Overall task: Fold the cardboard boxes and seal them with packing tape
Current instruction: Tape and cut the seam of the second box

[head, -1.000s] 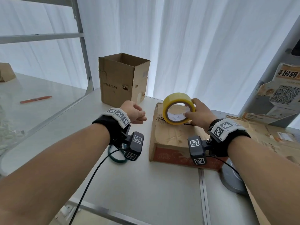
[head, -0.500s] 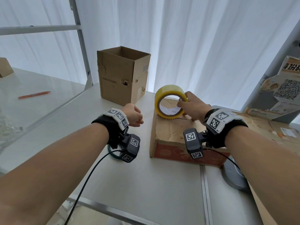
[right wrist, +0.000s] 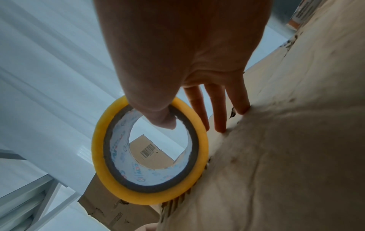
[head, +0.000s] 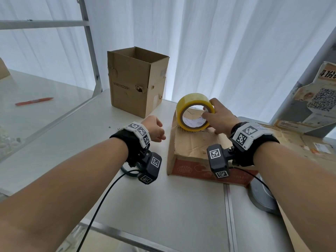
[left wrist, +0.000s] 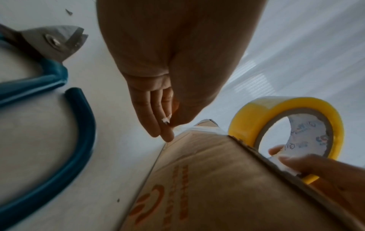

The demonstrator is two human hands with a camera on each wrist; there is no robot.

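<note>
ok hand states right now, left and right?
Left hand: pinching the tape end against the side of the low box.
Right hand: gripping the tape roll, thumb through the core.

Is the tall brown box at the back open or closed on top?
Open. The tall brown box stands upright on the table, and you can see down past its top rim to the inside walls.

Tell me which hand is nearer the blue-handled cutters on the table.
Left. The left hand hangs just beside the cutters, fingertips at the flat box's corner. The right hand is across that box, gripping the tape roll.
</note>
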